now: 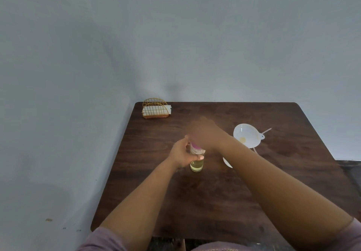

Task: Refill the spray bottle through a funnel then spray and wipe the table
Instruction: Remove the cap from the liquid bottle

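Note:
A small clear spray bottle (197, 163) with yellowish liquid in its lower part stands upright near the middle of the dark wooden table (214, 202). My left hand (180, 154) is wrapped around its body. My right hand (205, 132) is blurred with motion over the bottle's top, where a pink and white cap or spray head (197, 149) shows. I cannot tell how the right hand grips it. A white funnel (247, 135) lies on its side to the right of the bottle.
A gold wire napkin holder (155, 108) with white napkins stands at the table's far left corner. A thin straw-like tube (266, 131) lies behind the funnel. A small white object (227, 162) lies partly hidden under my right forearm. A pale wall runs behind and left.

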Available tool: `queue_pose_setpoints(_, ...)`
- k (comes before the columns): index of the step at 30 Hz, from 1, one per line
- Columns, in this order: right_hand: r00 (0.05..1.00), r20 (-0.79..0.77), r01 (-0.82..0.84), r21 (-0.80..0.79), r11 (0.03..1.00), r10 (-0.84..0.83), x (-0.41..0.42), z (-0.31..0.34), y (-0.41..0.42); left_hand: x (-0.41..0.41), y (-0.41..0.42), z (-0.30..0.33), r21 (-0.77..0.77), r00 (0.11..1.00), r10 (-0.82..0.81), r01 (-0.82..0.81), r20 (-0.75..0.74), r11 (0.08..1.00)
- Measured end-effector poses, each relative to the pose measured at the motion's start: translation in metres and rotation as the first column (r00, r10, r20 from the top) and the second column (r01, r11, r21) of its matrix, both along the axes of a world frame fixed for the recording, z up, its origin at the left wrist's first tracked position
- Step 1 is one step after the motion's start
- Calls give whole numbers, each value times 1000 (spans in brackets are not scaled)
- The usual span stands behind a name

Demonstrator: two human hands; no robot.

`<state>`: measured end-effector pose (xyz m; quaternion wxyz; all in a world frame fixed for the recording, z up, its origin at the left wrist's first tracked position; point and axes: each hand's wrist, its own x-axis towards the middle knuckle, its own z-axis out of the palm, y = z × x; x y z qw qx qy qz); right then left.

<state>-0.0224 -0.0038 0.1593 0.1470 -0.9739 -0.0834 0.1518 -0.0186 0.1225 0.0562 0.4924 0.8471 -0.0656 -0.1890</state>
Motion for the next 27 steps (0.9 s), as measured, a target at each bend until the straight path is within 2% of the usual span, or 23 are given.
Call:
queue_pose_setpoints(2,993,32,111,-43,993,-110,-2,-10,3,-1,0,0,1,1000,8,-8,-5,1000)
queue_pose_setpoints(4,989,1,146,-5,989,-146,-4,-12,4,-1,0,-1,-21,1000,17,-17,-4,1000)
queue_pose_setpoints(8,986,-122,-107,34,994,110,2,7,-1,0,-1,1,13,1000,-21,20,20,1000)
queue_pose_setpoints(10,983,-135,-111,88,990,122,2,12,-3,-1,0,2,11,999,-18,17,28,1000)
queue_pose_setpoints(13,996,18,85,132,988,-88,1,5,-3,-3,0,2,-24,1000,-9,9,26,1000)
queue_pose_setpoints(15,980,48,191,44,981,-193,-3,0,-2,-3,1,3,-34,1000,-6,7,20,999)
queue_pose_setpoints(16,980,43,194,1,981,-194,-5,-4,-1,-2,1,2,-28,1000,-11,11,24,1000)
queue_pose_setpoints(19,990,-3,140,5,990,-140,-9,-10,2,-1,1,2,19,998,-34,33,58,999)
queue_pose_setpoints(23,996,-85,-14,-41,999,10,-5,1,0,-1,-1,5,41,998,-40,38,55,998)
queue_pose_setpoints(27,997,-52,48,-19,999,-49,-6,-1,5,-2,0,5,32,998,-41,39,50,999)
